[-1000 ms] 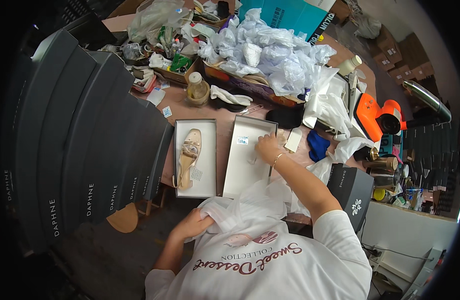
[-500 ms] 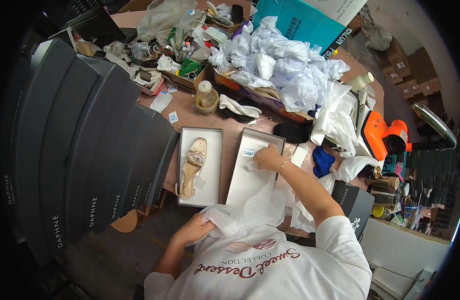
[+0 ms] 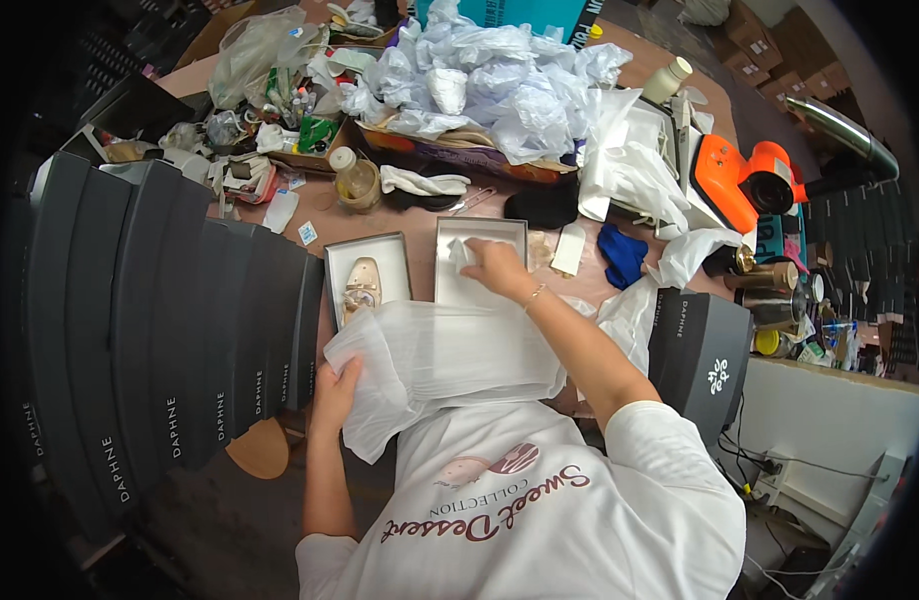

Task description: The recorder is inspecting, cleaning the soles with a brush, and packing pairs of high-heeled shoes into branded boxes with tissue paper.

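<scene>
A sheet of white tissue paper (image 3: pixel 450 350) spreads across my lap and over the near ends of two shallow grey-edged boxes. My left hand (image 3: pixel 338 392) pinches its left edge. In the left box (image 3: pixel 392 262) lies a beige shoe (image 3: pixel 363 277), its heel end hidden beneath the paper. My right hand (image 3: pixel 498 267) reaches inside the right box (image 3: pixel 460 290), fingers closed on a small whitish piece (image 3: pixel 461 254) that looks like a little packet. The right fingertips are partly hidden by the hand itself.
Dark shoe boxes (image 3: pixel 140 330) are stacked at left, and another dark box (image 3: pixel 695 350) stands at right. Beyond lie a heap of crumpled tissue (image 3: pixel 500 85), a jar (image 3: pixel 356 182), a black case (image 3: pixel 542 207), a blue cloth (image 3: pixel 623 255) and an orange device (image 3: pixel 730 185).
My left hand has drawn the tissue paper leftward, spreading it over the boxes' near ends. My right hand now lifts the small whitish piece inside the right box. The view has shifted.
</scene>
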`<state>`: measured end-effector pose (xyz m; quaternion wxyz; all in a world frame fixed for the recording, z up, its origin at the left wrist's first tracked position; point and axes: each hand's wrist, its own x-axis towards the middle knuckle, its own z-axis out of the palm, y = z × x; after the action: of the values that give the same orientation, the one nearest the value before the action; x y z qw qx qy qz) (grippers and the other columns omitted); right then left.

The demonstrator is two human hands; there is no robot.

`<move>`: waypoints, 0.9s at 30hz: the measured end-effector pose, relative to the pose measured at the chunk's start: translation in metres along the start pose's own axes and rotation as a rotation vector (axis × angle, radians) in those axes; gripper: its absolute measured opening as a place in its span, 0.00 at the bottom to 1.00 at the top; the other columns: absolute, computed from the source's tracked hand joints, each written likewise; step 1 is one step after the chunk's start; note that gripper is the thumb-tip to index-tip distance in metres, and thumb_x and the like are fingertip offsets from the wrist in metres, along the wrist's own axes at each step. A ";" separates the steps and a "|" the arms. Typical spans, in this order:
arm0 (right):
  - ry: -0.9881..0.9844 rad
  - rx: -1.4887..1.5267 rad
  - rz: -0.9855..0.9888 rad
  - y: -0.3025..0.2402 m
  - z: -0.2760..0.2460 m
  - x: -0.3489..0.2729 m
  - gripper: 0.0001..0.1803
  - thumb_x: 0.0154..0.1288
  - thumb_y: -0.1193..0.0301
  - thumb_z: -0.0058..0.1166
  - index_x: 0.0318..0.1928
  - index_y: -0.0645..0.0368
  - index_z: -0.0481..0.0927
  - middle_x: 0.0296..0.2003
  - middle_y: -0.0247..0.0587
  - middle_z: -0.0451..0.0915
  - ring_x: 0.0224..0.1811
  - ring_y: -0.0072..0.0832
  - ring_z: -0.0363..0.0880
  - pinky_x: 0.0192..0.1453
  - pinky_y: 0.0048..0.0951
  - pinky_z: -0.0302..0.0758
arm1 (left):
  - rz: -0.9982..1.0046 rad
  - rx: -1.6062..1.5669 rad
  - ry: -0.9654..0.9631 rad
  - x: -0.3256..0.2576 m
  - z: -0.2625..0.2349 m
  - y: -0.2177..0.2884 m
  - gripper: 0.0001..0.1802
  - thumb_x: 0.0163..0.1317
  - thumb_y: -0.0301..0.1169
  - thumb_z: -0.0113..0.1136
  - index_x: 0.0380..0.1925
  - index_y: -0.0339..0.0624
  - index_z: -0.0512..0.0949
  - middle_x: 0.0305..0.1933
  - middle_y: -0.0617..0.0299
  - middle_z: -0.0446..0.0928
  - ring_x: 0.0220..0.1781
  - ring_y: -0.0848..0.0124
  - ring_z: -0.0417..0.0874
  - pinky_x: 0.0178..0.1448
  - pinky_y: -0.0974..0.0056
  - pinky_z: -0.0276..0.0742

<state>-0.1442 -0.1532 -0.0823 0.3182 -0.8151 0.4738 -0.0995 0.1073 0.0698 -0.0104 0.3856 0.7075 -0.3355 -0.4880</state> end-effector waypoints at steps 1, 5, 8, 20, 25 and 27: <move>0.136 0.135 -0.066 0.007 -0.024 -0.010 0.19 0.50 0.67 0.63 0.43 0.58 0.79 0.33 0.48 0.82 0.35 0.36 0.82 0.43 0.34 0.72 | 0.017 -0.011 -0.014 0.003 -0.001 -0.002 0.15 0.64 0.34 0.55 0.42 0.32 0.77 0.39 0.64 0.79 0.40 0.76 0.76 0.46 0.69 0.71; -0.121 0.561 0.352 0.012 -0.140 -0.079 0.15 0.57 0.68 0.62 0.42 0.65 0.80 0.32 0.33 0.81 0.35 0.19 0.74 0.42 0.23 0.72 | 0.069 -0.051 -0.080 0.018 -0.004 -0.019 0.16 0.65 0.35 0.53 0.44 0.32 0.77 0.41 0.64 0.78 0.41 0.78 0.75 0.47 0.71 0.71; -0.028 0.582 0.195 0.049 -0.125 -0.135 0.13 0.57 0.68 0.62 0.40 0.63 0.81 0.31 0.28 0.79 0.37 0.19 0.75 0.46 0.22 0.72 | 0.161 0.030 -0.126 0.034 -0.004 -0.018 0.18 0.66 0.36 0.52 0.43 0.30 0.77 0.38 0.64 0.79 0.38 0.78 0.76 0.44 0.70 0.72; 0.223 -0.409 -0.028 0.027 -0.173 -0.130 0.12 0.49 0.69 0.63 0.24 0.63 0.74 0.27 0.48 0.73 0.29 0.44 0.73 0.32 0.38 0.68 | 0.318 0.518 0.080 0.107 -0.018 -0.034 0.19 0.63 0.40 0.53 0.30 0.31 0.77 0.24 0.40 0.74 0.28 0.46 0.77 0.33 0.55 0.70; 0.384 -0.302 0.029 0.006 -0.123 -0.092 0.14 0.55 0.62 0.59 0.30 0.61 0.77 0.32 0.48 0.77 0.32 0.48 0.75 0.36 0.44 0.71 | 0.337 0.438 0.196 0.126 -0.001 -0.048 0.26 0.63 0.45 0.53 0.24 0.27 0.75 0.24 0.37 0.73 0.28 0.45 0.78 0.33 0.53 0.70; -0.010 0.068 0.029 -0.035 -0.114 -0.081 0.18 0.62 0.58 0.53 0.32 0.63 0.76 0.29 0.51 0.78 0.32 0.49 0.76 0.36 0.44 0.71 | 0.103 0.500 0.127 0.127 -0.012 -0.046 0.27 0.64 0.46 0.51 0.24 0.26 0.74 0.24 0.36 0.73 0.28 0.46 0.78 0.33 0.53 0.70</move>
<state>-0.2153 -0.1214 0.0394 0.3493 -0.7973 0.4804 -0.1070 0.1613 -0.0137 -0.1031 0.2435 0.7920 -0.4564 -0.3241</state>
